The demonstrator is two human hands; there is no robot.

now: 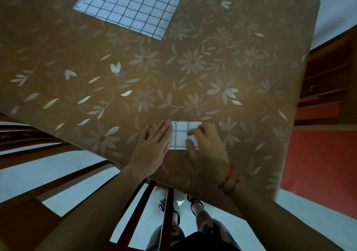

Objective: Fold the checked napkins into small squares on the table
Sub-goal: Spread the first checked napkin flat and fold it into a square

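Observation:
A small folded checked napkin (180, 134), white with dark lines, lies near the front edge of the brown flowered table (193, 67). My left hand (152, 146) lies flat with straight fingers, its fingertips at the napkin's left edge. My right hand (205, 146) covers the napkin's right part, fingers bent down onto it and pressing; whether it pinches a layer I cannot tell. A large unfolded checked napkin (131, 5) lies spread flat at the far side of the table.
A wooden chair (63, 165) with slatted back stands under the table's front left edge. Another wooden chair (326, 80) and a red floor area (318, 163) are to the right. The table's front edge runs just behind my wrists.

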